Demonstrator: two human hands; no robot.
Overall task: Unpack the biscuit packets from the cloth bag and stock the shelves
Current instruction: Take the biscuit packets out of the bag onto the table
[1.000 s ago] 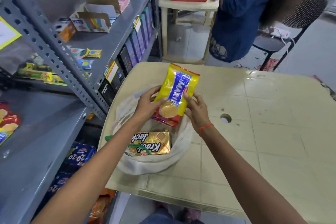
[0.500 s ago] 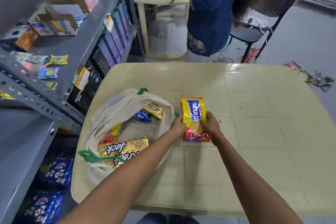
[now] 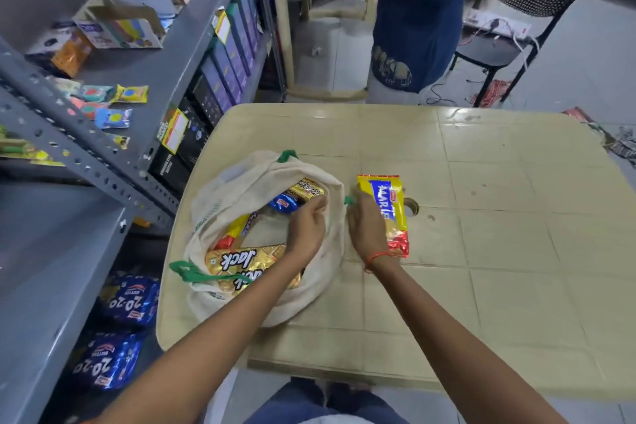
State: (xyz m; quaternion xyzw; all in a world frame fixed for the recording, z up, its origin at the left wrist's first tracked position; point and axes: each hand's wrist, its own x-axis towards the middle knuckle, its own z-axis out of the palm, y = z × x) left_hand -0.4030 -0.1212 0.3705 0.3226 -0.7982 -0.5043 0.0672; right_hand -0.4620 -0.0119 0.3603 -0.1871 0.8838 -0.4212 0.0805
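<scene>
The yellow Marie packet (image 3: 387, 213) is lying flat on the beige table (image 3: 516, 217), just at three o'clock of the cloth bag (image 3: 241, 179), whose mouth is gaping over a Krack Jack packet (image 3: 246, 260) and smaller ones. The left hand (image 3: 306, 229) is curling its fingers into the bag's far rim at twelve o'clock, while the right hand (image 3: 366, 227) is resting half-closed on the Marie packet's near edge (whether it is actually gripping, I cannot tell). Done well, one hand is pinning the rim open while the other is lifting packets flat, not by their crimped ends.
</scene>
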